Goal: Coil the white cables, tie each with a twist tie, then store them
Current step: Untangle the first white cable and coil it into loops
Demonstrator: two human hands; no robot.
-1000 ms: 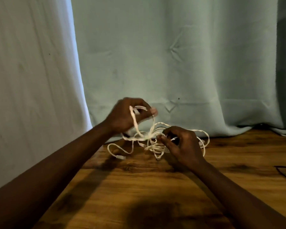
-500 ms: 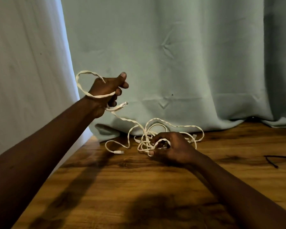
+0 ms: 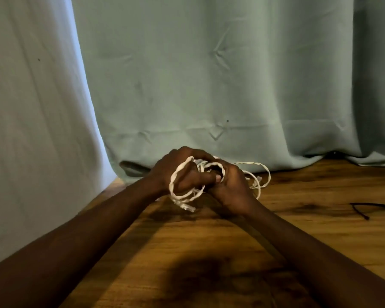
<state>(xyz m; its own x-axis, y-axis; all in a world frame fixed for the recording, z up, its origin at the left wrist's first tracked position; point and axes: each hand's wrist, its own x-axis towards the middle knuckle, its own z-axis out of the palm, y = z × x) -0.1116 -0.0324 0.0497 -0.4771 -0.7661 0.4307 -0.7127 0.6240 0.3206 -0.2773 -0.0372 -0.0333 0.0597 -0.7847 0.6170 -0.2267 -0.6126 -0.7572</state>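
A white twisted cable [image 3: 263, 172] lies in loose loops at the back of the wooden table [image 3: 231, 252]. My left hand [image 3: 176, 172] has a loop of it wound around the fingers, with a clear plug end hanging below the hand. My right hand [image 3: 233, 185] presses against the left one and grips the same cable, with more loops trailing out to its right. The two hands touch and hide the middle of the tangle.
A thin black twist tie [image 3: 365, 210] lies on the table at the right edge. A green curtain [image 3: 209, 74] hangs just behind the hands, and a paler curtain [image 3: 31, 107] covers the left side. The table's left edge runs diagonally under my left forearm.
My left hand, which had lifted a cable end high to the left, has come back down against my right hand, with a loop now around its fingers. The loose tangle has gathered between the hands.
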